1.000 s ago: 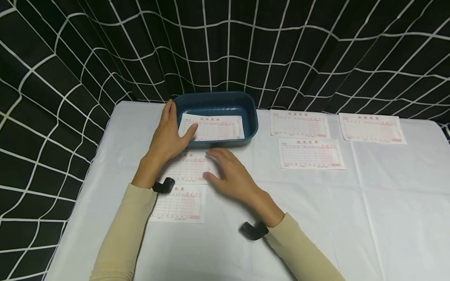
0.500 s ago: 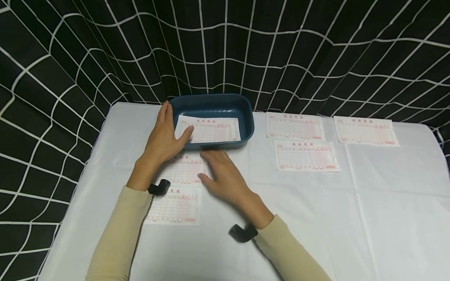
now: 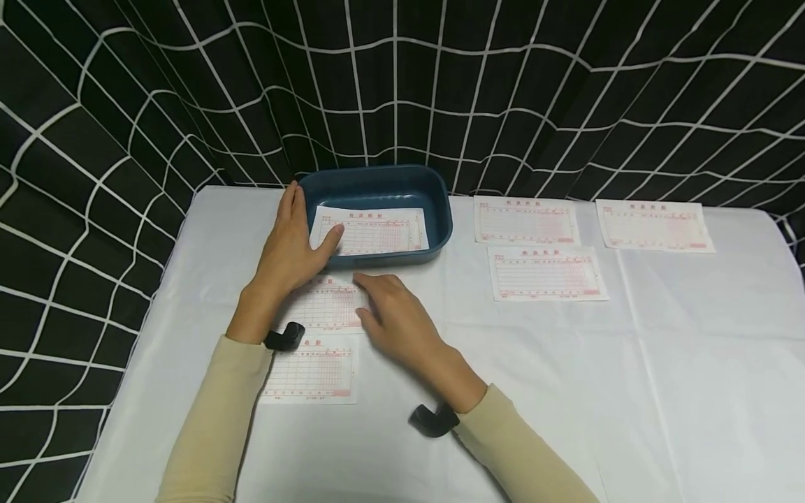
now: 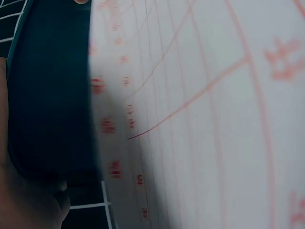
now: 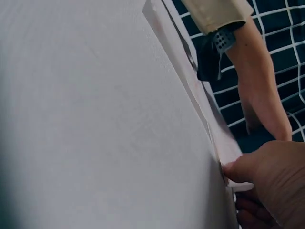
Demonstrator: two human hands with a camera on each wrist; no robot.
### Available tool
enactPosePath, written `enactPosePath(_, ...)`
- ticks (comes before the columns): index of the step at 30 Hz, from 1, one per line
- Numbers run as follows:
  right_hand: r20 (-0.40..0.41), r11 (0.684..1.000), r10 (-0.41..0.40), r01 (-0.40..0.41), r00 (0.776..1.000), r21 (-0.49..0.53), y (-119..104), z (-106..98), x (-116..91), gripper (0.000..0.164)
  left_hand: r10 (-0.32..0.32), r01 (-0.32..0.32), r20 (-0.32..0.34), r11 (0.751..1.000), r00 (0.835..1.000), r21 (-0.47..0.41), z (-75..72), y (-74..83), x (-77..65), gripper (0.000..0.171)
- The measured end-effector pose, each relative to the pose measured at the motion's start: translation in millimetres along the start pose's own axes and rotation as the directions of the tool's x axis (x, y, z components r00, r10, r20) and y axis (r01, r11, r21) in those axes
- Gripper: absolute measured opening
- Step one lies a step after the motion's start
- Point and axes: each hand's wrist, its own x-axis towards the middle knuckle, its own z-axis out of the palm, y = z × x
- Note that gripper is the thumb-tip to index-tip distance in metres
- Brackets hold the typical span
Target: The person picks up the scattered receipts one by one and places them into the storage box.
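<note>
My left hand rests along the left side of the blue plastic tub. Its fingers lie straight along the outer wall, and the thumb reaches over the front rim above a receipt form inside. My right hand hovers low at the right edge of another receipt form, with thumb and index finger spread apart. In the right wrist view, my thumb meets a paper edge; whether paper lies between thumb and fingers cannot be told. A printed receipt sheet fills much of the left wrist view.
Nearest the person, at left, lies a receipt slip partly under the left wrist. Three more slips lie at right: an upper one, a lower one and a far-right one. Black, white-gridded cloth hangs behind the white table.
The head view has shifted slightly. My right hand has edged left, closer to the right edge of the receipt form. The left hand stays on the tub.
</note>
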Motion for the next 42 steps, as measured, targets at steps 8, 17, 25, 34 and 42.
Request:
enactPosePath(8, -0.062, 0.994, 0.005, 0.002, 0.998, 0.112, 1, 2, 0, 0.029, 0.015, -0.015, 0.002, 1.0, 1.0, -0.002, 0.9, 3.5, 3.7, 0.103)
enactPosePath(17, 0.028, 0.962, 0.146, -0.149, 0.989, 0.231, 5, -15, 5, 0.032, -0.002, 0.002, -0.003, 1.0, 1.0, -0.012, -1.2, 4.4, 2.1, 0.102)
enactPosePath(25, 0.116, 0.938, 0.16, -0.187, 0.98, 0.29, 8, -23, 5, 0.045, 0.001, -0.001, -0.001, 1.0, 1.0, -0.02, 0.7, 2.1, 1.3, 0.102)
enactPosePath(34, 0.111, 0.898, 0.186, -0.215, 0.976, 0.385, 11, -26, 4, 0.019, -0.003, 0.003, -0.005, 1.0, 1.0, -0.013, 2.1, -0.3, 0.5, 0.101)
enactPosePath(42, 0.07, 0.896, 0.229, -0.239, 0.971, 0.375, 18, -32, 1, 0.012, -0.011, 0.011, -0.005, 1.0, 1.0, -0.001, 1.9, -1.5, 0.4, 0.1)
